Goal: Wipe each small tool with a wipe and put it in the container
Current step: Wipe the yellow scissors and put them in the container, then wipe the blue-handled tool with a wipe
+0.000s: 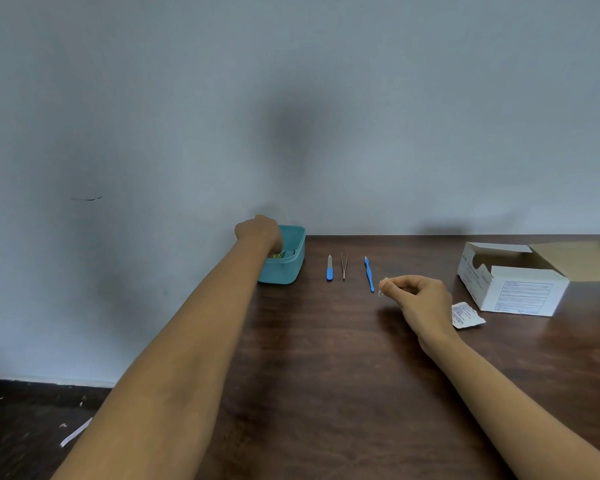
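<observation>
The left hand [258, 232] reaches down into the teal container [293, 261] at the far left edge of the tabletop [326, 375]; its fingers are hidden inside, so whether its grip is holding or letting go of anything cannot be told, though some yellowish and blue items show in the container beside it. The right hand [418, 299] hovers over the tabletop with thumb and forefinger pinched shut on a small white wipe [381, 287], the other fingers curled loosely. Three tools lie in a row between the container and that hand: a blue-handled file [329, 268], metal tweezers [343, 265] and a slim blue stick tool [369, 273], each apart from the next. The wipe hangs just beside the stick tool's near end, so a careless sweep could likely knock it askew or roll it toward the tweezers. The container sits close to the table's edge, and a heavy push from the left hand might tip or shove it off. The wipe is small and may dry or slip from so light a pinch. To the right, an open cardboard box [513, 289] and a torn sachet [466, 315] lie clear of the tools.
</observation>
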The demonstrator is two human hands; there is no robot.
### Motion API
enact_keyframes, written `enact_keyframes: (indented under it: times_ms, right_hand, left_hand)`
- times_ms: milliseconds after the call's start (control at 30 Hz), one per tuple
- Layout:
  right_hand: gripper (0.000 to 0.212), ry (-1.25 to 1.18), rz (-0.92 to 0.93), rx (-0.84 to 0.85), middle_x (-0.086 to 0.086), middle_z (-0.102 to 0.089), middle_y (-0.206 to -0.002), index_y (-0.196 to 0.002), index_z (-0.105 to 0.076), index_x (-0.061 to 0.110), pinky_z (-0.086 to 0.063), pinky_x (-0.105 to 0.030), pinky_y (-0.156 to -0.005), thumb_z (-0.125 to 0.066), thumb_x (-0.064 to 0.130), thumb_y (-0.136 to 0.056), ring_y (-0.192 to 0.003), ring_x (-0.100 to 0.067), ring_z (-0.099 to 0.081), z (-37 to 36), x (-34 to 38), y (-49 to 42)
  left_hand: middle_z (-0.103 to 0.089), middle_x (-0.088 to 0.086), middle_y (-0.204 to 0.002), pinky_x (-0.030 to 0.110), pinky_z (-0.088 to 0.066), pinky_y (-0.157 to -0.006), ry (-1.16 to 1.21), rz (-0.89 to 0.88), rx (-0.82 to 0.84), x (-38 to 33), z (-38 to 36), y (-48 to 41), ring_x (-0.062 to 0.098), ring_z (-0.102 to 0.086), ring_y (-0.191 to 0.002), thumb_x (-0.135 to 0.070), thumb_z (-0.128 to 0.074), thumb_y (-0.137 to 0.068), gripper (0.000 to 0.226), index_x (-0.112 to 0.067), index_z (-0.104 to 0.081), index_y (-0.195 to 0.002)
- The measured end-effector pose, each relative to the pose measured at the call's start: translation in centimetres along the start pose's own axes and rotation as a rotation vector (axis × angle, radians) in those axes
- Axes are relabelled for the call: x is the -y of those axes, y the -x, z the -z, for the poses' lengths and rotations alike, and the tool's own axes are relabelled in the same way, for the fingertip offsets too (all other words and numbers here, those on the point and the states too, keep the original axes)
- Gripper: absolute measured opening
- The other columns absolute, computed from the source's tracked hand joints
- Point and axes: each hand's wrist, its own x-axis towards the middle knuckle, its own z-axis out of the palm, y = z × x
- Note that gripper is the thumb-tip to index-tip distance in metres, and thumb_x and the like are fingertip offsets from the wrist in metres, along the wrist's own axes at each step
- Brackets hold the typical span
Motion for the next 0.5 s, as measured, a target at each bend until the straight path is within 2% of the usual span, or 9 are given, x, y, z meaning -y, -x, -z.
enact_keyframes:
  times_ms: [100, 267, 400, 500]
  right_hand:
    - [0.012, 0.003, -0.01, -0.002, 0.012, -0.072, -0.084, -0.078, -0.077, 0.022, -0.045, -0.025, -0.07, -0.075, 0.033, -0.08, -0.083, -0.004, -0.064, -0.1, 0.0, 0.0]
    - [0.011, 0.022, -0.026, -0.008, 0.016, -0.071, -0.081, -0.073, -0.076, 0.025, -0.049, -0.031, -0.075, -0.074, 0.035, -0.079, -0.084, -0.004, -0.063, -0.2, 0.0, 0.0]
    - [0.012, 0.005, -0.027, -0.013, 0.015, -0.071, -0.081, -0.072, -0.076, 0.024, -0.048, -0.026, -0.07, -0.074, 0.034, -0.079, -0.083, -0.004, -0.064, -0.1, 0.2, 0.1]
    - [0.014, -0.038, -0.027, -0.043, 0.015, -0.071, -0.084, -0.071, -0.075, 0.022, -0.043, -0.018, -0.061, -0.073, 0.031, -0.08, -0.08, -0.002, -0.063, 0.0, 0.6, 0.3]
  left_hand:
    - [-0.057, 0.001, -0.118, 0.027, -0.04, -0.075, -0.029, 0.002, 0.013, -0.3, -0.6, -0.5, 0.02, -0.058, -0.106, -0.024, -0.055, -0.091, 0.033, -0.014, -0.055, -0.122]
    - [-0.057, 0.001, -0.121, 0.027, -0.038, -0.075, -0.067, 0.014, 0.007, -0.4, -1.5, -1.1, 0.02, -0.058, -0.109, -0.025, -0.053, -0.094, 0.034, -0.014, -0.054, -0.126]
    - [-0.058, 0.001, -0.119, 0.027, -0.036, -0.075, -0.075, 0.022, -0.015, -0.7, -1.7, -1.4, 0.02, -0.058, -0.108, -0.026, -0.054, -0.094, 0.031, -0.014, -0.056, -0.123]
    - [-0.059, 0.004, -0.113, 0.025, -0.036, -0.068, -0.071, -0.006, -0.17, -1.1, -1.6, -1.4, 0.021, -0.061, -0.101, -0.018, -0.054, -0.093, 0.021, -0.01, -0.06, -0.112]
